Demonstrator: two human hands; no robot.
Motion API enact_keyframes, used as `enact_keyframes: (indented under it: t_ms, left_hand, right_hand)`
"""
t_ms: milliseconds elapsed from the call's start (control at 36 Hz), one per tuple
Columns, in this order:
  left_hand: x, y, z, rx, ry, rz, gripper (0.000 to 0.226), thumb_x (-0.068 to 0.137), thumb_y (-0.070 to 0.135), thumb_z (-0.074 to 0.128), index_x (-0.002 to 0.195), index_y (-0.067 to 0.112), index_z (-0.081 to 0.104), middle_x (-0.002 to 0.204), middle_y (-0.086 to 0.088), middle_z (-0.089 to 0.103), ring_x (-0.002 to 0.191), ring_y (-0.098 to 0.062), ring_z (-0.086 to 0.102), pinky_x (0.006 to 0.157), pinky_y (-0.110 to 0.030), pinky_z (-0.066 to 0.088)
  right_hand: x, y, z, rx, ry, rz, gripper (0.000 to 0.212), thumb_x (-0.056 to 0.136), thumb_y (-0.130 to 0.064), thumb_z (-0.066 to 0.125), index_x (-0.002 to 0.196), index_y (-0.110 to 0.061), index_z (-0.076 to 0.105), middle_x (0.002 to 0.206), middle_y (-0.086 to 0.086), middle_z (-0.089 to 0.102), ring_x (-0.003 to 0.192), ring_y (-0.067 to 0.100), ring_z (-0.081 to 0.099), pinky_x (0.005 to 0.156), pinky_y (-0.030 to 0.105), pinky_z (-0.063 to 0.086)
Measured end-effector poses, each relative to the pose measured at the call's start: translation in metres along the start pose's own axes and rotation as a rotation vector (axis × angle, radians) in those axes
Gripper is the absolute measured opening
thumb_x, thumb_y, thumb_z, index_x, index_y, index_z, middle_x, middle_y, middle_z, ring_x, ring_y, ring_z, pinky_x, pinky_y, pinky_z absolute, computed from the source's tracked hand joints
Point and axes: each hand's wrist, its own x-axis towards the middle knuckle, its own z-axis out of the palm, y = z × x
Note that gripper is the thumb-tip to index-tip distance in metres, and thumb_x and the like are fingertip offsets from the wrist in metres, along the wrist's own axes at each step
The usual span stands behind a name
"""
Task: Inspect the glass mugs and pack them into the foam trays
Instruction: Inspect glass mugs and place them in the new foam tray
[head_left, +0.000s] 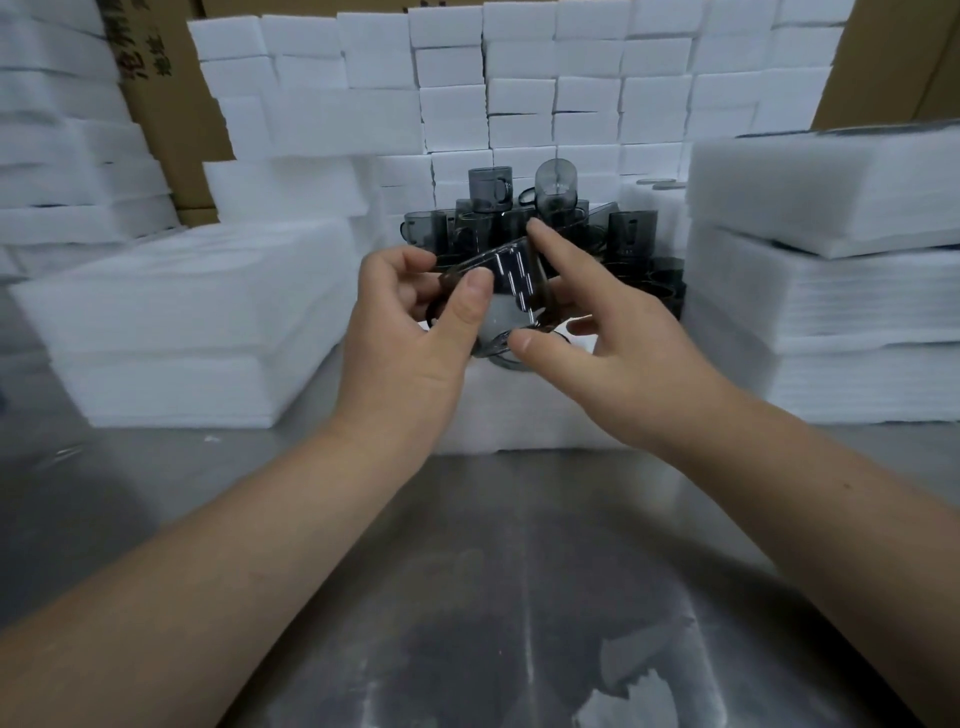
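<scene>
Steel table (493, 571) nearest, both forearms reaching over it. Mid-frame: L hand (410, 332) and R hand (613, 353) share one smoky glass mug (511, 280), tilted, held just above a white foam tray (519, 415). L thumb and curled fingers pinch the mug's left end. R thumb sits at the rim, index laid along the upper side, other fingers partly hidden behind the glass. Foam stacks flank the hands, left (182, 322) and right (831, 291). Behind: mug pile (519, 218), several upright. Farthest: foam-block wall (519, 78), cardboard boxes (166, 130).
</scene>
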Motion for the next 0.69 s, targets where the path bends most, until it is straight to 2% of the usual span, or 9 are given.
enact_keyframes:
  t_ms: [83,194,306,445,500,583,695]
  left_hand:
    - [0.0002,0.0004,-0.0007,-0.020,-0.012,0.005,0.025,0.072,0.048,0.054,0.089,0.032,0.045,0.093,0.003,0.058,0.090,-0.012,0.058,0.079,-0.024,0.048]
    - [-0.0017,0.0027,-0.0022,-0.101,-0.053,0.014,0.031,0.077,0.043,0.049,0.102,0.026,0.042,0.092,0.007,0.059,0.077,0.007,0.057,0.067,-0.012,0.046]
    - [-0.0019,0.0023,-0.0032,-0.160,-0.097,0.014,0.022,0.079,0.034,0.044,0.099,0.026,0.042,0.090,0.009,0.061,0.083,-0.003,0.058,0.075,-0.021,0.046]
    - [-0.0024,0.0049,-0.0028,-0.202,-0.153,0.024,0.020,0.077,0.023,0.043,0.097,0.024,0.041,0.094,0.003,0.061,0.078,0.004,0.056,0.065,-0.010,0.042]
    - [-0.0026,0.0056,-0.0028,-0.203,-0.175,0.025,0.023,0.075,0.020,0.045,0.097,0.024,0.041,0.095,0.002,0.060,0.075,0.003,0.055,0.062,-0.010,0.042]
    - [-0.0032,0.0058,-0.0035,-0.157,-0.201,0.039,0.026,0.074,0.021,0.048,0.098,0.026,0.041,0.095,0.004,0.061,0.082,-0.003,0.056,0.068,-0.014,0.043]
    - [-0.0046,0.0064,-0.0038,-0.116,-0.214,0.032,0.028,0.074,0.025,0.052,0.100,0.028,0.042,0.098,0.000,0.063,0.096,-0.022,0.060,0.080,-0.030,0.048]
  right_hand:
    - [0.0010,0.0003,0.0005,0.021,0.020,0.004,0.076,0.070,-0.054,0.054,0.140,-0.048,0.026,0.100,-0.027,0.055,0.095,-0.012,0.051,0.080,0.009,0.038]
    - [0.0021,0.0017,0.0005,0.083,0.053,0.030,0.073,0.069,-0.054,0.057,0.138,-0.047,0.032,0.094,-0.024,0.057,0.088,-0.007,0.056,0.080,0.014,0.044]
    - [0.0033,0.0030,-0.0008,0.197,0.073,0.045,0.069,0.070,-0.050,0.061,0.135,-0.040,0.039,0.085,-0.019,0.061,0.078,-0.006,0.059,0.068,0.008,0.045]
    - [0.0058,0.0033,-0.0020,0.274,0.089,0.066,0.056,0.075,-0.044,0.064,0.127,-0.038,0.045,0.080,-0.011,0.063,0.077,-0.003,0.061,0.065,0.008,0.045]
    - [0.0065,0.0041,-0.0024,0.292,0.096,0.076,0.051,0.077,-0.043,0.065,0.124,-0.038,0.047,0.079,-0.006,0.064,0.077,-0.001,0.063,0.067,0.011,0.046]
    - [0.0080,0.0036,-0.0030,0.294,0.104,0.105,0.053,0.071,-0.051,0.060,0.121,-0.038,0.051,0.084,0.000,0.067,0.079,0.004,0.064,0.071,0.018,0.049]
    - [0.0097,0.0032,-0.0041,0.296,0.094,0.140,0.057,0.070,-0.055,0.057,0.122,-0.034,0.052,0.095,0.008,0.068,0.085,0.013,0.064,0.078,0.032,0.051]
